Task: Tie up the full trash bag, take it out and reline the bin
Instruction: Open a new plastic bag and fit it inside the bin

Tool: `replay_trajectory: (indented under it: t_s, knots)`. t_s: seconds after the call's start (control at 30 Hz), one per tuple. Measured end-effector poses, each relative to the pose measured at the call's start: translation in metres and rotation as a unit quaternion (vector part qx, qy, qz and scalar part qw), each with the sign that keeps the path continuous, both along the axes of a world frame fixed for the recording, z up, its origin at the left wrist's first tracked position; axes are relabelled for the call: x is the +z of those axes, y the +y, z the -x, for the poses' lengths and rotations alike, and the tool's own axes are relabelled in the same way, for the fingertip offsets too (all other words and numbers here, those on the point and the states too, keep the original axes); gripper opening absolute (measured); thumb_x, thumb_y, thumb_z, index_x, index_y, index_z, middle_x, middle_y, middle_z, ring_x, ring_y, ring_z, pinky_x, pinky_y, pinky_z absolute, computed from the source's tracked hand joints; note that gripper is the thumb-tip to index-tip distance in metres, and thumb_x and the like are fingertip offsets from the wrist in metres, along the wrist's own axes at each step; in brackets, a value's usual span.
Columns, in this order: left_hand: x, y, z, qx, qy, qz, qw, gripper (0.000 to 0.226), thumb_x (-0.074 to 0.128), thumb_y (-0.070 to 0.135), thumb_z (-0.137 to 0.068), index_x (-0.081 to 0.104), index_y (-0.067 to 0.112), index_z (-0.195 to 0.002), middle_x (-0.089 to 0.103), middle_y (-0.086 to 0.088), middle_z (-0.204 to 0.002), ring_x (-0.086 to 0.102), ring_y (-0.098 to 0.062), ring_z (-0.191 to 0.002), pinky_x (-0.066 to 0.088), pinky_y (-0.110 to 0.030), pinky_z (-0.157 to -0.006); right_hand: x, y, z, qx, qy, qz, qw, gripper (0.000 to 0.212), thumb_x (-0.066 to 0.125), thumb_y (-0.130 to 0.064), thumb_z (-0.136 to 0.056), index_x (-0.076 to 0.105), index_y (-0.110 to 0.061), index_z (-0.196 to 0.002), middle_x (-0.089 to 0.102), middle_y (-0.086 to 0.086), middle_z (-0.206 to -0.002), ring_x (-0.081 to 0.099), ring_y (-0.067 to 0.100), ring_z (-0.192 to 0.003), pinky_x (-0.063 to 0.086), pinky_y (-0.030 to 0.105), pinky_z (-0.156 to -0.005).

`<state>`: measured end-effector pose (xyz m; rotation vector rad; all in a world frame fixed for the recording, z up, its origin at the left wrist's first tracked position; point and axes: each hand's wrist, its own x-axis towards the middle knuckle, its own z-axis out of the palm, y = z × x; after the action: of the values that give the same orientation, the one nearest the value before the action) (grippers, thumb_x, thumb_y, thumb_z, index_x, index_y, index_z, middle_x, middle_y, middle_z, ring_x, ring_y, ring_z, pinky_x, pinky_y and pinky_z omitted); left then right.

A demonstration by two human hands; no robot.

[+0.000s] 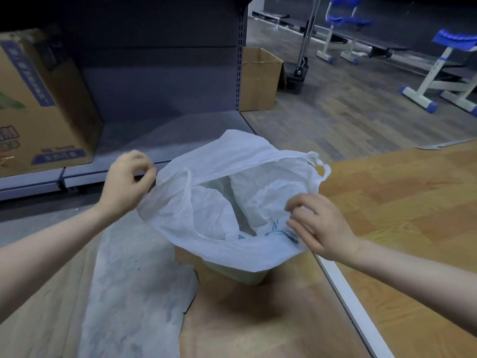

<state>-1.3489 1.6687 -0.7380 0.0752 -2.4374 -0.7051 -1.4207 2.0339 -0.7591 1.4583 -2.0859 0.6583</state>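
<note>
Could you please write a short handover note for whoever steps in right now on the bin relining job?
Left hand: pinches the left edge of the white bag, holding it up.
Right hand: grips the bag's right edge near the blue print.
Bag: spread open over the bin, which stands on the floor and shows only below the bag. One handle loop sticks out at the far right.
Done: it looks as if the old bag is already out; none is in view, so I cannot confirm that.
Left: push the bag down inside and fold its edge over the bin's rim all round.
</note>
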Motion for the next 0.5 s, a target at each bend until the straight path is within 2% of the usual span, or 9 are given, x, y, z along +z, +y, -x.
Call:
replay_trajectory:
  t_s: [0.07, 0.13, 0.2, 0.27, 0.3, 0.33, 0.4, 0.43, 0.5]
  knots:
    - [0.013, 0.022, 0.009, 0.007, 0.082, 0.028, 0.996, 0.031, 0.047, 0.027, -0.085, 0.055, 0.002, -0.068, 0.052, -0.004, -0.071, 0.045, -0.014, -0.066, 0.035, -0.025, -0.065, 0.005, -0.009, 0.002, -0.035, -0.038, 0.015, 0.999, 0.027, 0.047, -0.032, -0.094, 0.054, -0.009, -0.082, 0.061, 0.010, -0.091, 0.058, 0.026, -0.078, 0.044, 0.033, -0.067]
    - [0.019, 0.051, 0.016, -0.080, 0.079, 0.042, 0.993, 0.025, 0.052, 0.027, -0.086, 0.059, 0.006, -0.077, 0.053, 0.001, -0.074, 0.046, -0.008, -0.066, 0.037, -0.018, -0.065, 0.006, -0.010, 0.006, -0.034, -0.075, -0.032, 0.996, 0.033, 0.051, -0.047, -0.089, 0.056, -0.014, -0.094, 0.060, 0.010, -0.105, 0.058, 0.023, -0.095, 0.045, 0.030, -0.079]
    - [0.013, 0.076, 0.020, -0.179, -0.011, 0.072, 0.981, 0.027, 0.053, 0.036, -0.084, 0.064, 0.012, -0.081, 0.059, 0.003, -0.079, 0.050, -0.009, -0.070, 0.045, -0.026, -0.068, -0.001, -0.010, 0.005, -0.010, -0.102, -0.122, 0.987, 0.050, 0.050, -0.061, -0.084, 0.059, -0.018, -0.106, 0.057, 0.010, -0.120, 0.055, 0.023, -0.108, 0.045, 0.032, -0.089]
    - [0.002, 0.091, 0.022, -0.202, -0.134, 0.125, 0.962, 0.030, 0.057, 0.046, -0.080, 0.068, 0.018, -0.083, 0.061, 0.004, -0.091, 0.054, -0.013, -0.086, 0.048, -0.037, -0.076, -0.007, -0.011, 0.000, 0.005, -0.145, -0.209, 0.967, 0.062, 0.050, -0.069, -0.077, 0.063, -0.019, -0.113, 0.055, 0.008, -0.127, 0.053, 0.021, -0.113, 0.044, 0.035, -0.096]
    - [-0.003, 0.094, 0.021, -0.190, -0.184, 0.148, 0.953, 0.030, 0.062, 0.049, -0.078, 0.069, 0.020, -0.086, 0.060, 0.004, -0.099, 0.053, -0.015, -0.096, 0.047, -0.038, -0.082, -0.008, -0.012, -0.002, 0.012, -0.156, -0.230, 0.961, 0.062, 0.051, -0.068, -0.076, 0.063, -0.020, -0.114, 0.056, 0.007, -0.127, 0.052, 0.019, -0.113, 0.044, 0.037, -0.097]
    - [-0.007, 0.092, 0.020, -0.166, -0.225, 0.175, 0.944, 0.037, 0.064, 0.054, -0.074, 0.069, 0.022, -0.092, 0.057, 0.003, -0.109, 0.050, -0.016, -0.106, 0.044, -0.036, -0.088, -0.011, -0.012, -0.004, 0.022, -0.143, -0.233, 0.962, 0.059, 0.052, -0.065, -0.077, 0.063, -0.021, -0.115, 0.057, 0.007, -0.127, 0.050, 0.017, -0.113, 0.044, 0.039, -0.096]
    - [-0.010, 0.084, 0.017, -0.111, -0.289, 0.229, 0.923, 0.073, 0.048, 0.076, -0.058, 0.063, 0.029, -0.112, 0.042, -0.002, -0.134, 0.035, -0.020, -0.127, 0.033, -0.038, -0.102, -0.020, -0.009, -0.007, 0.055, -0.059, -0.230, 0.970, 0.056, 0.056, -0.058, -0.080, 0.055, -0.024, -0.125, 0.051, 0.009, -0.132, 0.047, 0.018, -0.115, 0.042, 0.040, -0.097]
    - [-0.012, 0.081, 0.017, -0.089, -0.310, 0.238, 0.916, 0.090, 0.038, 0.080, -0.049, 0.054, 0.034, -0.125, 0.029, -0.005, -0.144, 0.021, -0.022, -0.136, 0.026, -0.045, -0.108, -0.027, -0.006, -0.008, 0.069, -0.003, -0.244, 0.967, 0.059, 0.060, -0.051, -0.080, 0.047, -0.026, -0.132, 0.044, 0.009, -0.138, 0.044, 0.020, -0.120, 0.039, 0.040, -0.097]
    - [-0.016, 0.074, 0.019, -0.074, -0.347, 0.192, 0.915, 0.109, 0.038, 0.082, -0.039, 0.031, 0.041, -0.140, 0.008, -0.010, -0.151, 0.000, -0.023, -0.142, 0.018, -0.054, -0.113, -0.045, -0.001, -0.014, 0.066, 0.095, -0.287, 0.951, 0.080, 0.070, -0.030, -0.074, 0.029, -0.031, -0.142, 0.027, 0.008, -0.148, 0.031, 0.027, -0.133, 0.034, 0.048, -0.102]
